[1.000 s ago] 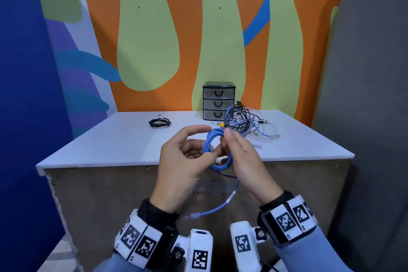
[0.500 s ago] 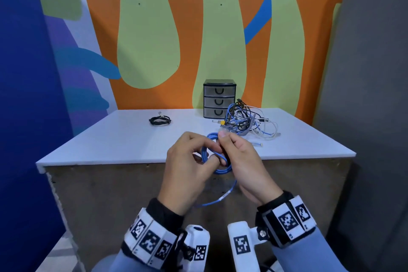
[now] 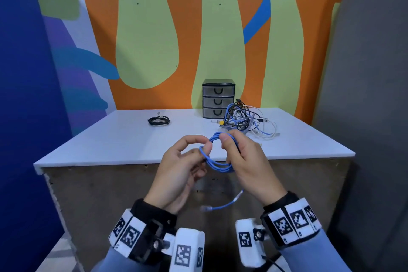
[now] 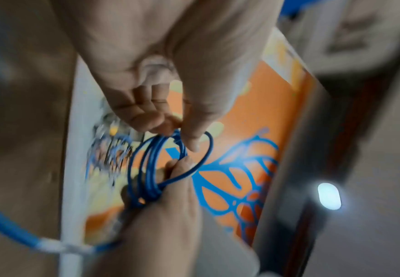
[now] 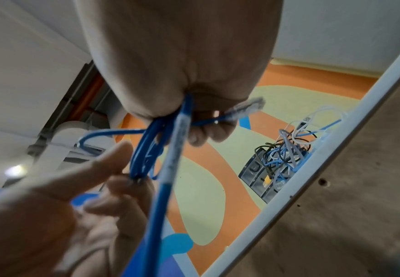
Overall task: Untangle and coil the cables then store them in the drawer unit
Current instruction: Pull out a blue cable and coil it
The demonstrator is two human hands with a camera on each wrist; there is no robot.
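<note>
A blue cable (image 3: 217, 162) is wound into a small coil that I hold in front of the table's near edge. My left hand (image 3: 186, 161) pinches the coil's left side between thumb and fingers (image 4: 189, 142). My right hand (image 3: 241, 157) grips the coil's right side (image 5: 151, 150). The cable's loose tail (image 3: 223, 205) with a clear plug hangs below my hands. A tangled pile of cables (image 3: 247, 121) lies on the table beside the small grey drawer unit (image 3: 218, 98), all three drawers shut.
A coiled black cable (image 3: 159, 121) lies on the white table (image 3: 123, 139) at the back left. The painted wall stands right behind the drawer unit. A grey panel (image 3: 364, 95) borders the table on the right.
Another loop of the blue cable has been wound onto the coil and the hanging tail is shorter. Both hands shifted slightly around the coil.
</note>
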